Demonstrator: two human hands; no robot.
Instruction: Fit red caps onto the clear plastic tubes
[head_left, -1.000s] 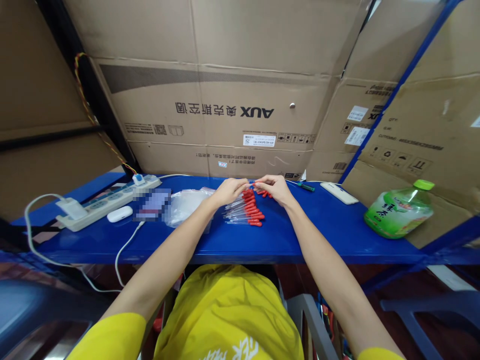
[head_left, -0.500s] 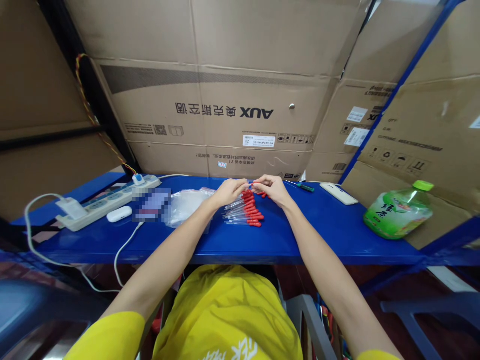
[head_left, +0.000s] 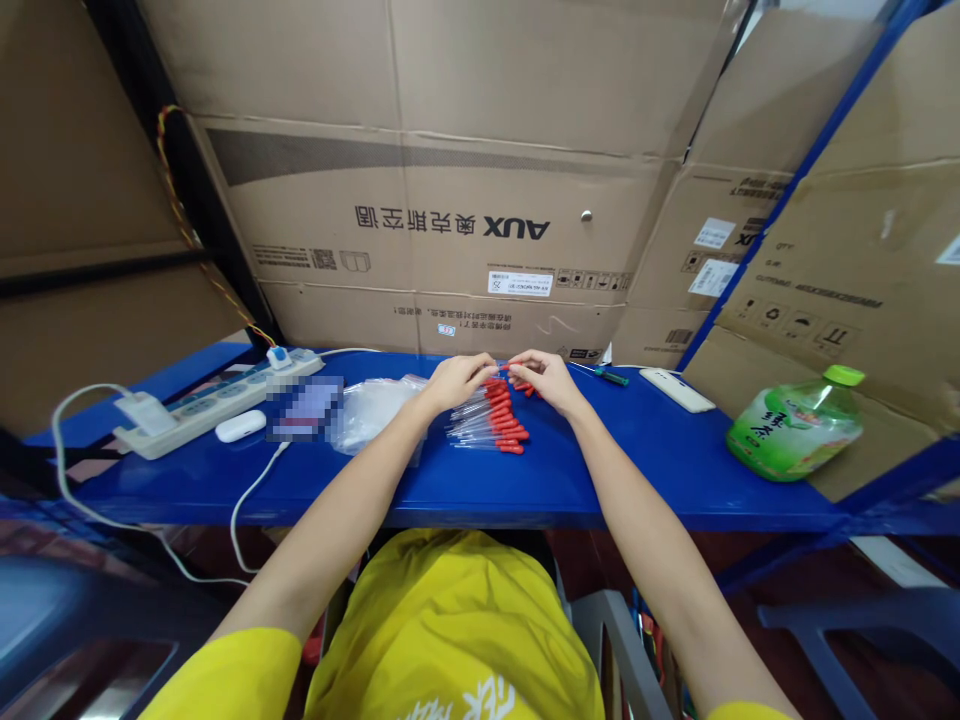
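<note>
A row of clear tubes with red caps [head_left: 495,420] lies on the blue shelf [head_left: 465,480] in front of me. My left hand [head_left: 454,382] and my right hand [head_left: 549,378] meet just above the far end of the row. Both hands are closed in a pinch on one thin clear tube with a red cap between their fingertips. A few loose red caps [head_left: 525,386] lie under my right hand.
A pile of clear plastic bags [head_left: 371,408] lies left of the tubes. Farther left are a white power strip [head_left: 217,402], a white earbud case [head_left: 240,426] and cables. A screwdriver [head_left: 611,376], a white remote-like device [head_left: 677,389] and a green bottle [head_left: 795,425] lie to the right. Cardboard boxes [head_left: 450,200] wall the back.
</note>
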